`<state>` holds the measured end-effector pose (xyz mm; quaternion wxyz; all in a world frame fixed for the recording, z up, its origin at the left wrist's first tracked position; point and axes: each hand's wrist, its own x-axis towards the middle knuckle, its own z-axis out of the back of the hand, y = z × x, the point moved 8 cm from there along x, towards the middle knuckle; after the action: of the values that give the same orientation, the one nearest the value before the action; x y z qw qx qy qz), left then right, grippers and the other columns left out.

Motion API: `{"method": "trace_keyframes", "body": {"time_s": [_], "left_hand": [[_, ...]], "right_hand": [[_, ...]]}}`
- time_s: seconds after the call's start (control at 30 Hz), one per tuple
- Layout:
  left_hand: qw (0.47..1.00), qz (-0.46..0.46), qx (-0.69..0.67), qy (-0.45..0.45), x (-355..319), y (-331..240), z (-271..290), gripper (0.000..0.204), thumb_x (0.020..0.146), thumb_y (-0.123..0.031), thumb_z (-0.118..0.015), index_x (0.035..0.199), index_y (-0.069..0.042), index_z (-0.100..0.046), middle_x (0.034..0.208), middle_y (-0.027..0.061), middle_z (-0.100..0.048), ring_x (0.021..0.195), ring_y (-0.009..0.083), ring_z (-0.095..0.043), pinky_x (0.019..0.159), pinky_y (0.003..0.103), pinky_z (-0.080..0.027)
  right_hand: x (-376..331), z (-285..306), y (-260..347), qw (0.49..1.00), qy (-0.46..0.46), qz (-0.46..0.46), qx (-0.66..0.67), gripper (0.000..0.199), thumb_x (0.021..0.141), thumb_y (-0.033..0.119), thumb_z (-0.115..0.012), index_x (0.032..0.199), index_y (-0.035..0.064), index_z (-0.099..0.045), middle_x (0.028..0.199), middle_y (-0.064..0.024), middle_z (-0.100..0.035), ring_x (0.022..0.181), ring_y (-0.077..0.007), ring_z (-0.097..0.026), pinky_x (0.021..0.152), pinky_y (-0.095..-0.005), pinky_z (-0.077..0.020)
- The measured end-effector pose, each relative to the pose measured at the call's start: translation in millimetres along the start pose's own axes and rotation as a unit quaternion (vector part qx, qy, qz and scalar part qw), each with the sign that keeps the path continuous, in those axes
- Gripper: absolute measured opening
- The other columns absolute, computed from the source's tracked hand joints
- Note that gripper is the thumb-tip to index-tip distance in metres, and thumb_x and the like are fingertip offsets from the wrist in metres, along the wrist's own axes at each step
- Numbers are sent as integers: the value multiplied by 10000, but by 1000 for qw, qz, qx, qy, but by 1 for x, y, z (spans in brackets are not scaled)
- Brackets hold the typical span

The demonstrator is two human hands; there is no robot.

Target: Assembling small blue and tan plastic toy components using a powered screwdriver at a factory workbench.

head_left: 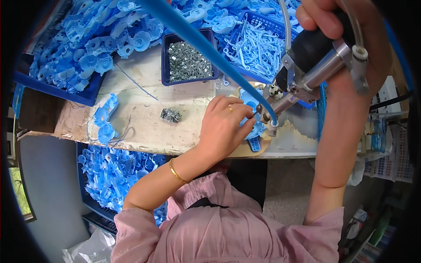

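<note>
My right hand (333, 19) grips a black and silver pneumatic screwdriver (313, 59) held high, its tip pointing down at a blue plastic part (254, 131) on the bench. A blue air hose (197, 39) runs from the tool up to the left. My left hand (223, 125) rests on the blue part, fingers pinched near the tool tip, seemingly holding a small screw in place. The part lies on a pale round pad at the bench's front edge.
A dark blue tray of small silver screws (188, 61) stands behind my left hand. A loose clump of screws (171, 115) lies on the worn bench (144, 101). Heaps of blue plastic parts (87, 48) fill the left; a blue basket of white parts (258, 44) stands behind. A bin of blue parts (114, 175) sits below.
</note>
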<state>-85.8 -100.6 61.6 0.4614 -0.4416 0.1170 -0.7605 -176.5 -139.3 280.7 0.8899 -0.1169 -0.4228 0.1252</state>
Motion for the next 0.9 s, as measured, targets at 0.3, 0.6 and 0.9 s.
{"method": "trace_keyframes", "body": {"time_s": [0.3, 0.6, 0.9], "left_hand": [[969, -139, 168, 116, -6, -20, -27, 176, 785, -211, -737, 846, -61, -667, 879, 62, -674, 942, 229, -626, 934, 389, -455], [980, -63, 111, 153, -12, -5, -20, 564, 696, -385, -805, 1092, -22, -629, 1098, 110, -660, 1088, 297, -584, 974, 395, -442], [977, -71, 113, 164, -20, -10, -23, 534, 703, -397, -798, 1047, -31, -616, 1232, 107, -619, 1170, 290, -541, 1033, 437, -412]], "right_hand": [[-36, 0, 1, 737, -256, -599, 180, 497, 840, 129, -608, 1235, -106, -417, 563, -42, -495, 483, -129, -503, 532, -277, -483], [-85, -24, 6, 853, -109, -343, 377, 261, 1026, 208, -474, 1101, 35, -654, 918, -104, -633, 789, -143, -624, 749, -270, -497], [-86, -27, 23, 668, -316, -619, 266, 329, 816, 26, -734, 1080, -27, -546, 656, -36, -604, 496, -80, -562, 424, -214, -401]]}}
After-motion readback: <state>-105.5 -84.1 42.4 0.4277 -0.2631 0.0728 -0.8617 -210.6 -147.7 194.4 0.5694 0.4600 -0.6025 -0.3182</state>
